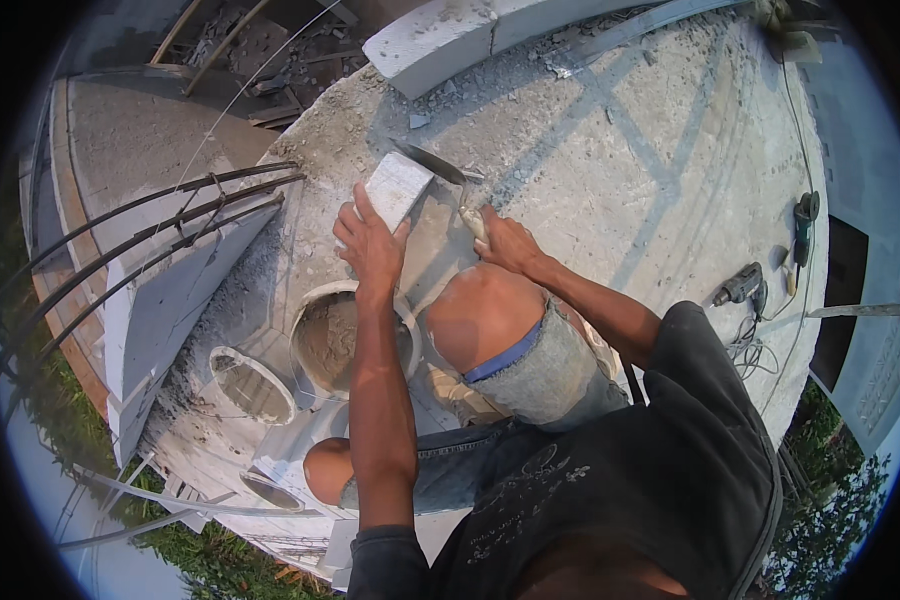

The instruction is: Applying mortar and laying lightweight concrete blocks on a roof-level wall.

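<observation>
Two bare hands work just above the centre of the frame. We count one pale grey rectangular concrete block (398,188), one flat metal trowel with a dark blade (432,163), two round white plastic buckets, three curved dark steel reinforcing bars (160,225) at the left, and two corded power tools at the right edge: a grey drill (740,286) and a dark angle grinder (805,222).

The larger bucket (320,300), holding grey mortar, sits just below the block, partly behind our left forearm; the smaller bucket (232,362) lies to its lower left. The surface is a rough, dusty grey concrete slab (630,150), open to the sky, with long shadows crossing it. A pale concrete beam (440,42) lies along its upper edge, rubble beyond it in the upper left, and green grass far below in the lower corners.

Our left hand (370,245) lies on the block's lower left side, fingers spread and pressing on it. Our right hand (500,240) is closed around the trowel's handle, the blade reaching to the block's upper right corner. Both forearms stretch up from the lower frame over bent bare knees.
</observation>
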The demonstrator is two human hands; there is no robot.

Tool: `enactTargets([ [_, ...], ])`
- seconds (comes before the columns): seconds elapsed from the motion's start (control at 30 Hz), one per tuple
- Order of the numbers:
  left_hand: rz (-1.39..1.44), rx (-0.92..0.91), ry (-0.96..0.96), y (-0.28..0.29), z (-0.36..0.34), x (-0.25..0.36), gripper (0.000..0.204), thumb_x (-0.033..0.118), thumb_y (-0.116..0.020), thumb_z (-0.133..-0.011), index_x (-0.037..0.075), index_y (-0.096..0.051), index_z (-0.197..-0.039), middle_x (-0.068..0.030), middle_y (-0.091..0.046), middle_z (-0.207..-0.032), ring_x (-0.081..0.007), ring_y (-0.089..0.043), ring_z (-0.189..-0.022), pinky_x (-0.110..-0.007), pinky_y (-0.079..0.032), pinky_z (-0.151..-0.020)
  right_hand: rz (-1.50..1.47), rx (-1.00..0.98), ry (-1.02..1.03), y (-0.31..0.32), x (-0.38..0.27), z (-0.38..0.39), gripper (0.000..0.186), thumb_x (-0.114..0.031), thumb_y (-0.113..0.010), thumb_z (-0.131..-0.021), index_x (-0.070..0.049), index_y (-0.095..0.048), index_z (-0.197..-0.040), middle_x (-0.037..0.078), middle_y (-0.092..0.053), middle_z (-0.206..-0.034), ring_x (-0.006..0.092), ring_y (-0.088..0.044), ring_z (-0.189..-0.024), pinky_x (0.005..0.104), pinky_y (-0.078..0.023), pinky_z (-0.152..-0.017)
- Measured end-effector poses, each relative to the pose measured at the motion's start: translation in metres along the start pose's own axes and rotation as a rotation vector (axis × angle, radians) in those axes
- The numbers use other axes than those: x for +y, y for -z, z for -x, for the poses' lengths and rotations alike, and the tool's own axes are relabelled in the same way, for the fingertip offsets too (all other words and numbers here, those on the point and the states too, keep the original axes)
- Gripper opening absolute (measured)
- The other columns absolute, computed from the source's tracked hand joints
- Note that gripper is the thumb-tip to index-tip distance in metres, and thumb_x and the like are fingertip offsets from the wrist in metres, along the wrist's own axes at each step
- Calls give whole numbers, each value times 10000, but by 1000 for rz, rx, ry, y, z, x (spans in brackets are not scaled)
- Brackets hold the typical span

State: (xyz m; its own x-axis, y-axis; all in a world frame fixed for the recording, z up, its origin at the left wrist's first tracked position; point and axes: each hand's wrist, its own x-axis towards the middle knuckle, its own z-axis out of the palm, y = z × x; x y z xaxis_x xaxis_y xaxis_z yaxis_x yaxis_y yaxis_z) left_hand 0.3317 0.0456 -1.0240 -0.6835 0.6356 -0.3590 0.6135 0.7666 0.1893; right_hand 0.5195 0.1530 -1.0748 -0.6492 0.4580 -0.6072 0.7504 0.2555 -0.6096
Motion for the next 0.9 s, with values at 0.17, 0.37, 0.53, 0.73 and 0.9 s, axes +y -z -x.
enactTargets([
  [0.17, 93, 37, -38, 14, -1, 0, 956, 269, -780, -753, 127, -177, -1481, -213, -341, -1331, -432, -321, -1237, -638, -361, -923, -392, 127, 0, -7, 8, 50, 481, -260, -630, -848, -25, -436, -1220, 254, -649, -968, 421, -638, -928, 488, -491, -780],
  [0.37, 156, 218, 84, 13, 20, -30, 924, 230, -796, -736, 148, -242, -1471, -201, -368, -1316, -413, -320, -1247, -634, -354, -929, -600, -187, 62, -28, 68, 97, 505, -335, -620, -883, -53, -482, -1279, 173, -616, -1169, 240, -580, -1106, 365, -434, -925],
  [0.53, 29, 197, 517, 33, 1, -67, 971, 291, -752, -786, 147, -112, -1502, -231, -327, -1361, -432, -292, -1271, -677, -297, -962, -808, -346, 130, -18, 14, 59, 516, -321, -631, -887, -30, -489, -1289, 144, -601, -1202, 204, -541, -1142, 364, -413, -964],
  [0.73, -145, -32, 512, 13, -5, -79, 1017, 412, -674, -832, 71, 16, -1496, -287, -304, -1345, -473, -323, -1256, -739, -143, -1025, -924, 9, -81, -24, -5, -26, 339, -306, -632, -913, -39, -481, -1058, 18, -516, -715, 116, -518, -541, 269, -446, -473],
  [0.9, -203, -29, 505, 24, -1, -95, 1043, 435, -665, -835, 52, 49, -1492, -300, -327, -1316, -485, -368, -1224, -745, -119, -1024, -1330, 708, -595, 5, 72, 87, 223, -288, -581, -929, -108, -460, -982, 11, -493, -711, 119, -498, -507, 286, -438, -425],
])
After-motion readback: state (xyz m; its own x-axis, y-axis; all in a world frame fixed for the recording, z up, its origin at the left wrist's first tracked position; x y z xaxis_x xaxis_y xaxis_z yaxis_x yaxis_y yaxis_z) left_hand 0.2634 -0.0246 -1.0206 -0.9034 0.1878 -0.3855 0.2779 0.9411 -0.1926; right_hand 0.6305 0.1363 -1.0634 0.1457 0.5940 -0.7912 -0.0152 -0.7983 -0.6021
